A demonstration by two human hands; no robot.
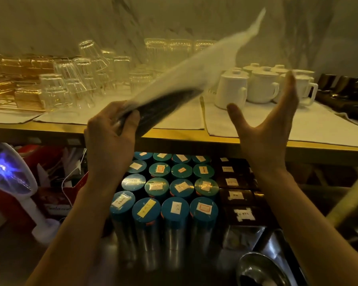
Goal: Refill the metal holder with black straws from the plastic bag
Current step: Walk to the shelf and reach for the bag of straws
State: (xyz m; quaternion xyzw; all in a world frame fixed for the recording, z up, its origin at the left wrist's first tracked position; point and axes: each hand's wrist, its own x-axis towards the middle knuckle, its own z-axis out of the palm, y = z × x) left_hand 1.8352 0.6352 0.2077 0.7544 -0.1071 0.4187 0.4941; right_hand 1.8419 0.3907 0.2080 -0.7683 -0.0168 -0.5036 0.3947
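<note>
My left hand (pixel 112 129) grips the lower end of a long clear plastic bag (pixel 194 65) that holds a bundle of black straws (pixel 165 106). The bag slants up to the right, blurred, with its empty top flapping toward the wall. To its right, my right hand (pixel 271 124) is held up with the fingers straight and the thumb spread; it touches nothing. A shiny metal holder (pixel 262 269) with a dark opening lies tilted at the bottom right, below that arm.
A counter (pixel 194 139) spans the view, covered with white cloths. Upturned glasses (pixel 74 83) stand at its left and middle, white lidded mugs (pixel 256 85) at its right. Below are several teal-lidded tins (pixel 170 188), dark labelled boxes (pixel 236 195) and a white electric swatter (pixel 10 174).
</note>
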